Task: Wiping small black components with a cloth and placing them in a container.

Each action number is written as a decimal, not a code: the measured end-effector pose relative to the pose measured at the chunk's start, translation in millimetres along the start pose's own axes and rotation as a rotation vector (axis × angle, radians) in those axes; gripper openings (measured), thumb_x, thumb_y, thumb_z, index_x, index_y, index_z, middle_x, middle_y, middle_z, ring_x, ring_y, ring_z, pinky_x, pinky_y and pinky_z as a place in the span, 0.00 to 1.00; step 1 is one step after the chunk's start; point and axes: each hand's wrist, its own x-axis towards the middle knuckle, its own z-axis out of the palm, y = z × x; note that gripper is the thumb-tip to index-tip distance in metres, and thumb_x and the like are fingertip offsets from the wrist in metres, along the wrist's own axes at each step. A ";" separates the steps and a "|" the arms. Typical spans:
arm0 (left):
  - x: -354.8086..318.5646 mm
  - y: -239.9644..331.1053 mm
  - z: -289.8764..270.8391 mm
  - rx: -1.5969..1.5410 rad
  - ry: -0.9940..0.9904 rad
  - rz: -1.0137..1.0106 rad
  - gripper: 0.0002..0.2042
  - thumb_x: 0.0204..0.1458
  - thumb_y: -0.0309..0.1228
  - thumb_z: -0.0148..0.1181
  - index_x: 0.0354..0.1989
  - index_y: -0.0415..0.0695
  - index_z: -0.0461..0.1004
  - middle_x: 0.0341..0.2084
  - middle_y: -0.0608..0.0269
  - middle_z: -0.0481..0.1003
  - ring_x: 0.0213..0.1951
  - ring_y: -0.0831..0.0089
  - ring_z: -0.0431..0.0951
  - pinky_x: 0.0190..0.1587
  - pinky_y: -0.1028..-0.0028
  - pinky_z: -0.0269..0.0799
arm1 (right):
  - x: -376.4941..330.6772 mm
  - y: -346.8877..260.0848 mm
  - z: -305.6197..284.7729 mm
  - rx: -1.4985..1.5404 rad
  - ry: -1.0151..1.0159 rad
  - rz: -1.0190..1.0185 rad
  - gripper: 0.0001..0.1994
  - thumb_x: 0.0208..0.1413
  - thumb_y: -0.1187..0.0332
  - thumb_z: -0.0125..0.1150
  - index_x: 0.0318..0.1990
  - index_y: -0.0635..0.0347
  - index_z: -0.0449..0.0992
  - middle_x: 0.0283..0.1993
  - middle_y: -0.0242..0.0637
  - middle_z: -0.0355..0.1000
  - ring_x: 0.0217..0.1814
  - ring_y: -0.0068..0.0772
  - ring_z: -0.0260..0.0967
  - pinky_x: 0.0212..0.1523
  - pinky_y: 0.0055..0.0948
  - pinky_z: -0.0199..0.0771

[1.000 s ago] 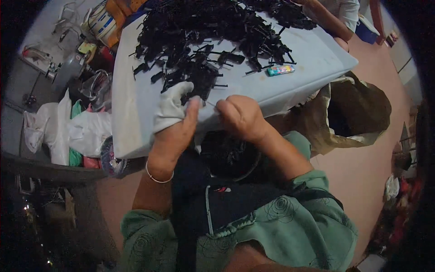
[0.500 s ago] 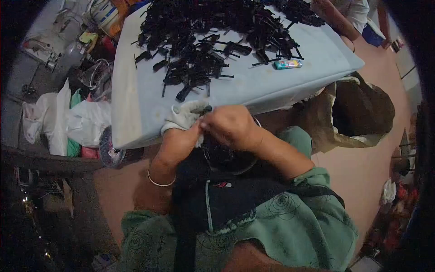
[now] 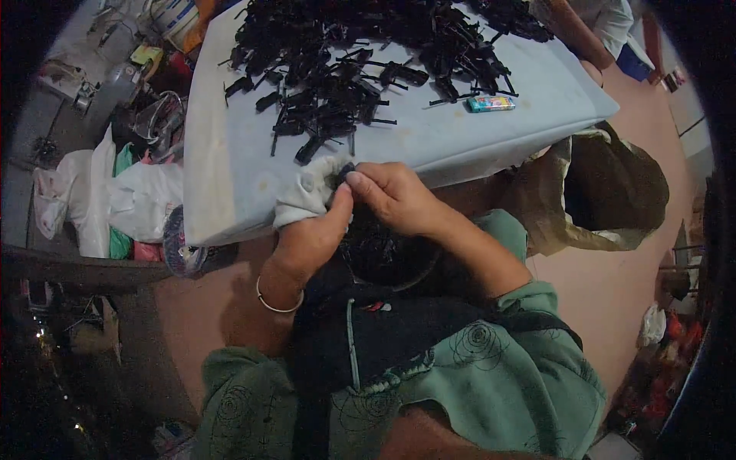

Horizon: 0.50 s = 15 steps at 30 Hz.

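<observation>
Near the table's front edge, my left hand [image 3: 313, 218], in a white cloth glove [image 3: 303, 192] that leaves the thumb bare, is closed around a small black part [image 3: 345, 173]. My bare right hand [image 3: 397, 198] meets it from the right, thumb and fingertips pinched on the same part. Most of that part is hidden by the fingers, so its exact kind does not show. Just beyond my hands lies a heap of black moulded plastic pieces [image 3: 330, 100] with thin stems. Beneath my hands, a dark round-rimmed container [image 3: 391, 261] holds dark contents that I cannot make out.
The pale-covered table [image 3: 429, 153] carries a small turquoise packet [image 3: 491, 103] on the right. An open brown sack [image 3: 537, 211] stands by its right side. White plastic bags [image 3: 146, 203] and a clear-sided basket [image 3: 184, 249] are at left. Another person's arm [image 3: 579, 34] is at far right.
The right hand was blurred with motion above the left thumb; now it is still, its fingertips pinched on the black part. The view has shifted slightly.
</observation>
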 end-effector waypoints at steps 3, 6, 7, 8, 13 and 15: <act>1.6 -6.2 0.8 0.285 0.020 0.371 0.14 0.44 0.21 0.51 0.43 0.36 0.65 0.30 0.58 0.72 0.35 0.73 0.71 0.37 0.75 0.67 | -0.4 8.5 9.6 0.070 0.049 0.057 0.14 0.57 0.63 0.44 0.26 0.65 0.66 0.19 0.32 0.60 0.23 0.20 0.54 0.25 0.24 0.59; 3.3 -8.6 -0.4 0.514 0.044 0.451 0.15 0.44 0.21 0.51 0.43 0.36 0.65 0.33 0.56 0.71 0.37 0.70 0.71 0.41 0.74 0.66 | -1.3 10.9 13.7 0.238 0.029 0.115 0.14 0.58 0.63 0.43 0.27 0.64 0.67 0.21 0.24 0.60 0.27 0.14 0.53 0.28 0.20 0.59; -0.5 -5.6 0.8 0.390 0.020 0.383 0.14 0.45 0.21 0.51 0.43 0.36 0.64 0.34 0.56 0.70 0.38 0.70 0.70 0.42 0.74 0.65 | -2.3 10.5 14.1 0.351 -0.012 0.151 0.14 0.58 0.63 0.43 0.27 0.64 0.67 0.22 0.23 0.61 0.28 0.14 0.55 0.29 0.19 0.60; -3.0 -2.3 1.2 0.267 -0.004 0.314 0.14 0.45 0.21 0.51 0.43 0.37 0.64 0.35 0.57 0.70 0.39 0.71 0.69 0.44 0.75 0.64 | -2.6 11.6 12.1 0.351 -0.012 0.150 0.14 0.58 0.63 0.43 0.27 0.64 0.67 0.22 0.23 0.61 0.28 0.14 0.55 0.29 0.19 0.60; 4.6 6.1 -12.8 -0.007 -0.032 0.167 0.15 0.50 0.22 0.48 0.47 0.38 0.60 0.37 0.61 0.67 0.40 0.75 0.66 0.44 0.77 0.62 | 0.9 7.4 -5.3 0.018 0.039 -0.008 0.10 0.53 0.68 0.51 0.36 0.67 0.69 0.27 0.32 0.68 0.32 0.18 0.61 0.34 0.21 0.64; 7.4 -8.7 -18.2 -0.251 0.016 -0.009 0.15 0.51 0.24 0.47 0.48 0.38 0.60 0.37 0.60 0.66 0.41 0.75 0.65 0.45 0.76 0.62 | 3.0 3.8 -14.1 -0.091 -0.093 0.019 0.10 0.50 0.70 0.55 0.37 0.68 0.69 0.28 0.38 0.70 0.32 0.19 0.63 0.35 0.22 0.65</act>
